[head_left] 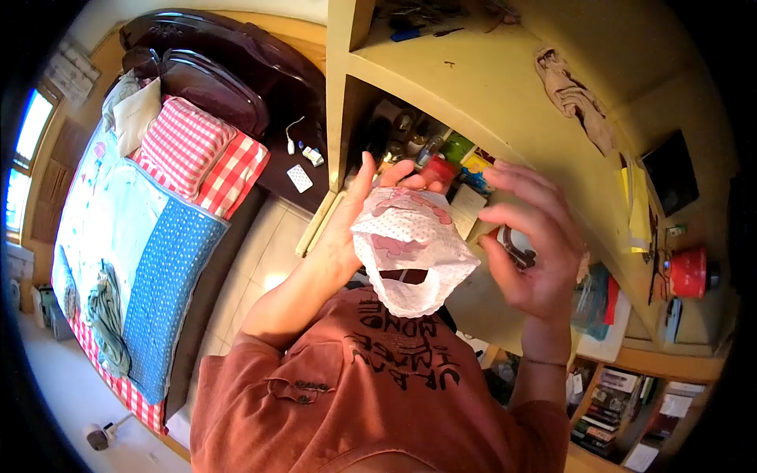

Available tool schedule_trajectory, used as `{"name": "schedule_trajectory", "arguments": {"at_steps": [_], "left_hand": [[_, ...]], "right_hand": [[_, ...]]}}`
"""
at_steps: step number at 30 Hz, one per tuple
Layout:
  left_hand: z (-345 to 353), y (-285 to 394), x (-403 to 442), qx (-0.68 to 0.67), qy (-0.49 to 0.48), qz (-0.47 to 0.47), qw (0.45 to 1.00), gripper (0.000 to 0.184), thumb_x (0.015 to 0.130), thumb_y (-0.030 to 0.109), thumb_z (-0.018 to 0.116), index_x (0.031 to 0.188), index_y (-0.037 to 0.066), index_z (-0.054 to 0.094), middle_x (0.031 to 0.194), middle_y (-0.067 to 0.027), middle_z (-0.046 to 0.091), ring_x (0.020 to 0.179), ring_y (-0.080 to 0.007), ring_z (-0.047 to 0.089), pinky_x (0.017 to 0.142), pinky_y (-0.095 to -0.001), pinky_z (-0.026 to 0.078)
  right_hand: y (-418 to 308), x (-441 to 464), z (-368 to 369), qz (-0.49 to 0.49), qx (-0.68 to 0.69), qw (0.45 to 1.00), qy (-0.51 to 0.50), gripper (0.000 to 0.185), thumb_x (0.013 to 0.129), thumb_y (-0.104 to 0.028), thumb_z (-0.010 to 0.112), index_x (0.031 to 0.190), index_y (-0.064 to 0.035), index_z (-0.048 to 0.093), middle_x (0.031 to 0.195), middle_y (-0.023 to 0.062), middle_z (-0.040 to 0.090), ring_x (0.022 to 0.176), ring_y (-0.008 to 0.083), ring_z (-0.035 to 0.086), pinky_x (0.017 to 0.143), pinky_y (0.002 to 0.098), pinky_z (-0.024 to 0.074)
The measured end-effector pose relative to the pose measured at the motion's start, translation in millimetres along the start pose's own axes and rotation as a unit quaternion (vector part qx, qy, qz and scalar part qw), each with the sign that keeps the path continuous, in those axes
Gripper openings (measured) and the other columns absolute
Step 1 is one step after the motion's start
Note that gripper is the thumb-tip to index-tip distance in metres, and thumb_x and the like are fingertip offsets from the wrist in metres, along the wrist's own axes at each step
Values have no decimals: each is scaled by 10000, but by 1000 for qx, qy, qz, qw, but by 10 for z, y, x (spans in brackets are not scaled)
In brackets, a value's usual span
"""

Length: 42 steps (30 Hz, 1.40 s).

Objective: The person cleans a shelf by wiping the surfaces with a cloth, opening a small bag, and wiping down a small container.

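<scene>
A small white garment [418,264], dotted and printed with pink figures, hangs in front of my chest. It has a frilled edge around an opening at its lower side. My left hand [355,217] holds it from the left, with the thumb up and some fingers hidden behind the cloth. To the right of the garment, my right hand [536,244] is raised with its fingers curved and apart, and I see a gap between it and the cloth. A round white and dark object [516,243] shows behind that hand's thumb and fingers.
On the left is a bed [106,209] with red checked pillows [189,146] and a blue patterned cover [175,284]. Ahead, an open cupboard compartment holds several bottles and packets [457,148]. A beige cloth [572,98] lies on the yellowish surface. Bookshelves [603,414] stand at lower right.
</scene>
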<state>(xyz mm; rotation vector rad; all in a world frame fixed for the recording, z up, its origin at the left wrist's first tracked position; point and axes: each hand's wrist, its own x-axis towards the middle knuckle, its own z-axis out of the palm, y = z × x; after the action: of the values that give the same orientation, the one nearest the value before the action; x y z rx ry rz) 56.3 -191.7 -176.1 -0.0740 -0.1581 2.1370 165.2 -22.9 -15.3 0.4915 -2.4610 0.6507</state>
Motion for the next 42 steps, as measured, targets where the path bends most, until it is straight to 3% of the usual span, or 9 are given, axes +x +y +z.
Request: {"name": "schedule_trajectory", "arguments": {"at_steps": [10, 14, 16, 20, 23, 27, 30, 36, 42], "left_hand": [[20, 13, -54, 94, 44, 24, 994, 615, 1015, 627, 495, 1268, 84, 634, 1150, -138, 706, 1165, -342, 661, 998, -522, 551], [128, -110, -28, 227, 82, -32, 970, 756, 1019, 688, 426, 1489, 98, 473, 1543, -187, 463, 1425, -310, 463, 1213, -467, 353], [275, -227, -92, 129, 122, -49, 983, 749, 1018, 694, 415, 1440, 84, 516, 1367, -128, 601, 1253, -273, 604, 1061, -428, 503], [288, -281, 43, 170, 93, -77, 978, 709, 1025, 661, 444, 1395, 64, 544, 1332, -142, 621, 1215, -296, 619, 1060, -463, 510], [159, -273, 111, 164, 149, -72, 972, 690, 1039, 627, 437, 1362, 36, 586, 1258, -162, 663, 1213, -330, 615, 1067, -516, 493], [113, -298, 122, 152, 51, -112, 981, 516, 1007, 407, 564, 1404, 78, 573, 1392, -137, 636, 1326, -348, 569, 1140, -608, 412], [117, -327, 210, 223, -61, -173, 957, 450, 978, 345, 597, 1312, 43, 609, 1376, -189, 636, 1354, -370, 542, 1181, -644, 336], [203, -406, 232, 234, -74, -181, 952, 319, 1002, 307, 569, 1165, 40, 629, 1277, -202, 673, 1305, -382, 574, 1147, -584, 398], [149, -417, 226, 236, -68, -173, 954, 277, 996, 251, 584, 1165, 37, 633, 1237, -209, 696, 1260, -400, 612, 1102, -584, 443]], "right_hand": [[111, 4, 86, 7, -6, 997, -79, 569, 691, -21, 784, 1250, -82, 698, 1327, 106, 652, 1256, 324, 600, 1073, 439, 457], [87, -88, 234, -7, 75, 995, -67, 562, 821, -144, 782, 1362, -70, 646, 1370, 140, 608, 1304, 331, 560, 1119, 455, 436], [172, -103, 280, -57, 89, 991, -78, 506, 801, -134, 766, 1296, -58, 688, 1320, 143, 638, 1263, 354, 588, 1087, 477, 468], [242, -217, 214, -48, 78, 995, -32, 457, 791, -167, 798, 1234, -75, 729, 1300, 105, 676, 1214, 314, 635, 1032, 439, 493], [246, -306, 70, 6, 128, 992, 12, 456, 756, -149, 835, 1188, -46, 735, 1206, 102, 721, 1102, 291, 687, 952, 404, 546], [355, -453, -171, 33, 85, 994, 65, 418, 853, -246, 759, 1193, -14, 689, 1078, 154, 718, 935, 329, 721, 840, 407, 564], [297, -408, -655, 215, 123, 961, 119, 358, 872, -10, 693, 1230, -22, 716, 1118, 125, 738, 973, 201, 720, 870, 323, 570], [1045, -102, -1774, 137, 66, 937, 314, 315, 926, -133, 740, 1224, -35, 715, 1183, 46, 726, 1065, 136, 667, 947, 289, 522], [2239, 158, -2630, 339, 84, 889, 295, 464, 903, -269, 803, 1284, -49, 657, 1159, 55, 717, 999, 165, 687, 867, 331, 549]]}}
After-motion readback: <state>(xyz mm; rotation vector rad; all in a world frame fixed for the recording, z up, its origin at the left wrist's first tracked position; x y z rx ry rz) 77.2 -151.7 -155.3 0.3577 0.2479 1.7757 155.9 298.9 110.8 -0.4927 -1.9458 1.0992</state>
